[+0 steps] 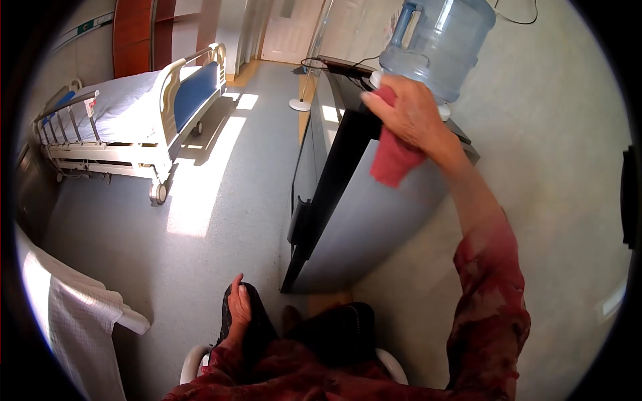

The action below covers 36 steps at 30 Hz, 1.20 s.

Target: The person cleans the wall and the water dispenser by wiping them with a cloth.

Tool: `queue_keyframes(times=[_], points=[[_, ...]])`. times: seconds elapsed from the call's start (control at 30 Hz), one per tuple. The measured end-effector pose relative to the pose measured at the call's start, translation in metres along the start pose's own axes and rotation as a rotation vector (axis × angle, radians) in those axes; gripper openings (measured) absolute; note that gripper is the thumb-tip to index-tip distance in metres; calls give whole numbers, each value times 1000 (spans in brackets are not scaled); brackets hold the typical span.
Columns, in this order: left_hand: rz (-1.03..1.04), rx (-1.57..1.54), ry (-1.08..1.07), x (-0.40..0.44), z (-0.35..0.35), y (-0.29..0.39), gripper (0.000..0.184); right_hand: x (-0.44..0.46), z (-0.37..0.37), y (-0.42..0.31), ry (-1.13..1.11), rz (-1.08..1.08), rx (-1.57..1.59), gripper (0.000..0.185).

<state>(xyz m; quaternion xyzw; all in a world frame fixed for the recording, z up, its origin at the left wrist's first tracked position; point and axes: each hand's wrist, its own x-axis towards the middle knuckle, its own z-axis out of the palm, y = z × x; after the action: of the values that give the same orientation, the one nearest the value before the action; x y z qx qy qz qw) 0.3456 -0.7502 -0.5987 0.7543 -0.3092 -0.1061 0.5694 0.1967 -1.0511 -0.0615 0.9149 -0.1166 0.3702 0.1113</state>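
My right hand (416, 115) is closed around a red cloth (399, 159), which hangs down in front of the grey side panel of a water dispenser (374, 207). On top of the dispenser sits a clear blue water bottle (445, 43) with a handle, just behind my right hand. Whether the cloth touches the dispenser I cannot tell. My left hand (239, 304) rests on my left knee, fingers stretched out, holding nothing.
A hospital bed (127, 117) with side rails and wheels stands at the left. White bedding (80, 307) hangs at the lower left. A pole with a round white base (299, 105) stands beyond the dispenser, with black cables (324, 65) nearby. Curved white armrests (192, 364) flank my legs.
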Motion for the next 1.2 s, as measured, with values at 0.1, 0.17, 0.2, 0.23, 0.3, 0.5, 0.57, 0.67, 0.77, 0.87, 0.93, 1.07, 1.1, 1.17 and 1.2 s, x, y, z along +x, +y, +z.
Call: queue_keyframes(times=[0.1,0.17,0.2,0.23,0.3,0.5,0.57,0.67,0.77,0.87,0.93,1.07,1.1,1.17,1.2], points=[[35,50,22,1,-2,0,54,43,29,-13,-133,26,53,45],[37,101,30,1,-6,8,54,61,48,-4,-112,52,74,46],[62,122,54,0,-5,8,54,60,52,0,-99,67,100,48],[89,140,78,2,-5,7,54,58,50,-2,-101,88,80,48],[79,168,66,1,-8,3,55,55,37,-7,-32,213,91,47],[70,248,97,1,-8,5,51,20,11,5,-15,158,2,45],[66,277,70,0,-8,0,48,2,-3,16,-4,180,-20,42],[64,257,63,1,-6,-6,47,-23,-24,44,9,219,-90,39],[108,241,91,-2,-6,-7,48,-49,-51,69,-22,333,-193,41],[261,261,210,-3,-3,-13,52,-74,-75,100,-69,464,-321,41],[192,241,160,-5,-12,3,52,-81,-77,120,-87,507,-412,41],[112,178,101,-5,-5,2,54,-79,-81,126,-124,574,-506,40],[109,178,103,-6,-3,0,54,-75,-75,120,-137,506,-528,40],[255,225,173,-5,5,5,55,-65,-68,89,-55,419,-356,40],[250,226,176,-5,7,6,55,-56,-61,74,-34,377,-278,41]])
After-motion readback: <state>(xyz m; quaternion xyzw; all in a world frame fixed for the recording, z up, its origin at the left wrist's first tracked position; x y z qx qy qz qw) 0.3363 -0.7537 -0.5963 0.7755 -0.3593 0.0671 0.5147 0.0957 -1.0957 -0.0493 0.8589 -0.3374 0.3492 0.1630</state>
